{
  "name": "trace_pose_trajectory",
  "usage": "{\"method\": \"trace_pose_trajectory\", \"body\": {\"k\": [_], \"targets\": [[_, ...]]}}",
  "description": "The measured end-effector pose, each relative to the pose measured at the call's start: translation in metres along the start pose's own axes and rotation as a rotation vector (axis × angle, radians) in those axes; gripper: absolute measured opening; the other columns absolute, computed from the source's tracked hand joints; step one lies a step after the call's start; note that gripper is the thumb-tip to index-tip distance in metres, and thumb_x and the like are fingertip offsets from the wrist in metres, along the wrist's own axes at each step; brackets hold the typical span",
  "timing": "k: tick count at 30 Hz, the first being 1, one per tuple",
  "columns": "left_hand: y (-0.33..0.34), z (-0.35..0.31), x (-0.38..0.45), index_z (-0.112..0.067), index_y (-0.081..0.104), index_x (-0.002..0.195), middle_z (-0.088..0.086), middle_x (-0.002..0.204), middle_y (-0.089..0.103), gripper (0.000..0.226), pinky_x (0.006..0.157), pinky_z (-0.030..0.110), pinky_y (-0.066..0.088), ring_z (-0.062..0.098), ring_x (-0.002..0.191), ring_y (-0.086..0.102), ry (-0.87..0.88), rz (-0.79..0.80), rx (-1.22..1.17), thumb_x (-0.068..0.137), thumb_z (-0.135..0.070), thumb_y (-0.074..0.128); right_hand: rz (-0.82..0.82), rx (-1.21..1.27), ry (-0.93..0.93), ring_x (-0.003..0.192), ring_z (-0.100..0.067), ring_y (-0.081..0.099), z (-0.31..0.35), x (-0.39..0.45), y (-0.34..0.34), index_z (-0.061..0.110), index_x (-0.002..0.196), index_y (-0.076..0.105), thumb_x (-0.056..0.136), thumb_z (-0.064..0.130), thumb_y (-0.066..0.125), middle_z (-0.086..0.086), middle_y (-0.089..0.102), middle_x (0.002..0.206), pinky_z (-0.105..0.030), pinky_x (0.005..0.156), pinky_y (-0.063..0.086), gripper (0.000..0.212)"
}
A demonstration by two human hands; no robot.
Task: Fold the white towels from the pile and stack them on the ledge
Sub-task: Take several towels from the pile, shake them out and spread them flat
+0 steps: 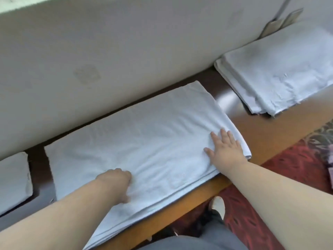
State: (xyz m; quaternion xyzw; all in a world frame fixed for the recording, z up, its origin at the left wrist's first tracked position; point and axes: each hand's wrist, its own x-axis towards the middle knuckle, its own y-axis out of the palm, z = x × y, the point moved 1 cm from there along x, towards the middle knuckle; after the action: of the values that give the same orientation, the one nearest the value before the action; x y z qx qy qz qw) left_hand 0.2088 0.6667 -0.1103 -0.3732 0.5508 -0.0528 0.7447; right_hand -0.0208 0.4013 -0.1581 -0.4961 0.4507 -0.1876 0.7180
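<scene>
We see a white towel (137, 134) lying flat on the brown wooden ledge (261, 127), against the pale wall (108, 51). Our left hand (117, 183) presses on its near part with the fingers curled. Our right hand (225, 148) lies flat, fingers spread, on its right end. A folded stack (281, 74) rests further right, apart from it.

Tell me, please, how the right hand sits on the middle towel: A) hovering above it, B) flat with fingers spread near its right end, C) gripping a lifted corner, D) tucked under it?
B: the right hand lies palm down, fingers spread, on the middle towel near its right end.
</scene>
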Motion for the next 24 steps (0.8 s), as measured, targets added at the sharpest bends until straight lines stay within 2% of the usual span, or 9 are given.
{"method": "trace_pose_trajectory", "body": {"k": [3, 6, 8, 10, 12, 15, 18, 20, 24], "targets": [[0.005, -0.030, -0.004, -0.033, 0.046, 0.106, -0.011, 0.103, 0.048, 0.040, 0.078, 0.028, 0.044, 0.013, 0.094, 0.048, 0.068, -0.156, -0.171, 0.079, -0.058, 0.061, -0.047, 0.032, -0.014, 0.153, -0.025, -0.012, -0.013, -0.001, 0.001, 0.032, 0.159, 0.003, 0.100, 0.059, 0.025, -0.004, -0.010, 0.167, -0.051, 0.122, 0.001, 0.069], [0.019, -0.050, -0.007, -0.037, 0.044, 0.103, -0.015, 0.104, 0.045, 0.043, 0.084, 0.026, 0.043, 0.009, 0.096, 0.047, 0.119, -0.177, -0.204, 0.077, -0.069, 0.056, -0.021, 0.082, 0.053, 0.152, -0.022, -0.014, -0.040, 0.000, 0.002, 0.037, 0.157, -0.003, 0.096, 0.067, 0.022, 0.000, -0.012, 0.167, -0.051, 0.121, -0.003, 0.073], [0.020, -0.051, -0.007, -0.034, 0.046, 0.095, -0.015, 0.096, 0.050, 0.046, 0.075, 0.024, 0.045, 0.005, 0.085, 0.051, 0.031, -0.134, -0.249, 0.075, -0.075, 0.053, -0.026, 0.144, 0.099, 0.153, -0.022, -0.006, -0.055, 0.004, -0.003, 0.038, 0.157, 0.000, 0.094, 0.069, 0.025, -0.002, -0.004, 0.167, -0.049, 0.123, 0.003, 0.075], [0.005, -0.057, -0.003, -0.031, 0.047, 0.087, -0.012, 0.084, 0.058, 0.048, 0.068, 0.024, 0.047, 0.004, 0.075, 0.055, -0.038, -0.151, -0.259, 0.079, -0.078, 0.045, -0.097, 0.207, 0.107, 0.149, -0.025, 0.016, -0.063, 0.006, -0.013, 0.034, 0.157, 0.012, 0.094, 0.064, 0.039, -0.003, 0.020, 0.163, -0.045, 0.118, 0.020, 0.075], [-0.026, -0.073, 0.007, -0.031, 0.049, 0.087, -0.011, 0.080, 0.060, 0.040, 0.066, 0.026, 0.049, 0.006, 0.073, 0.058, -0.068, -0.215, -0.275, 0.088, -0.070, 0.039, -0.118, 0.394, 0.151, 0.133, -0.027, 0.041, -0.070, 0.009, -0.025, 0.027, 0.153, 0.026, 0.092, 0.052, 0.054, -0.004, 0.043, 0.148, -0.044, 0.105, 0.037, 0.071], [-0.081, -0.111, 0.039, -0.034, 0.052, 0.096, -0.013, 0.085, 0.061, 0.021, 0.068, 0.029, 0.051, 0.008, 0.074, 0.059, -0.044, -0.354, -0.385, 0.096, -0.052, 0.041, 0.042, 0.573, 0.263, 0.097, -0.023, 0.062, -0.084, 0.010, -0.034, 0.020, 0.134, 0.041, 0.092, 0.050, 0.057, -0.004, 0.062, 0.117, -0.038, 0.075, 0.051, 0.055], [-0.141, -0.157, 0.093, -0.037, 0.054, 0.106, -0.012, 0.112, 0.059, 0.015, 0.082, 0.031, 0.051, 0.010, 0.088, 0.061, 0.119, -0.496, -0.493, 0.097, -0.043, 0.045, 0.167, 0.502, 0.298, 0.071, -0.018, 0.060, -0.097, 0.014, -0.034, 0.011, 0.097, 0.046, 0.096, 0.059, 0.046, 0.001, 0.059, 0.079, -0.031, 0.055, 0.041, 0.047], [-0.186, -0.179, 0.136, -0.029, 0.051, 0.128, -0.003, 0.135, 0.046, 0.032, 0.095, 0.035, 0.048, 0.017, 0.107, 0.057, 0.183, -0.588, -0.499, 0.097, -0.037, 0.048, 0.197, 0.482, 0.292, 0.064, -0.020, 0.055, -0.101, 0.015, -0.033, 0.009, 0.080, 0.050, 0.099, 0.058, 0.040, -0.001, 0.053, 0.069, -0.030, 0.053, 0.035, 0.053], [-0.266, -0.195, 0.205, -0.016, 0.036, 0.144, 0.011, 0.145, 0.034, 0.052, 0.109, 0.037, 0.034, 0.030, 0.131, 0.041, 0.046, -0.651, -0.292, 0.093, -0.014, 0.046, 0.119, 0.577, 0.301, 0.056, -0.018, 0.052, -0.106, 0.004, -0.029, 0.014, 0.075, 0.054, 0.097, 0.054, 0.045, 0.000, 0.054, 0.063, -0.031, 0.052, 0.035, 0.047]]}}
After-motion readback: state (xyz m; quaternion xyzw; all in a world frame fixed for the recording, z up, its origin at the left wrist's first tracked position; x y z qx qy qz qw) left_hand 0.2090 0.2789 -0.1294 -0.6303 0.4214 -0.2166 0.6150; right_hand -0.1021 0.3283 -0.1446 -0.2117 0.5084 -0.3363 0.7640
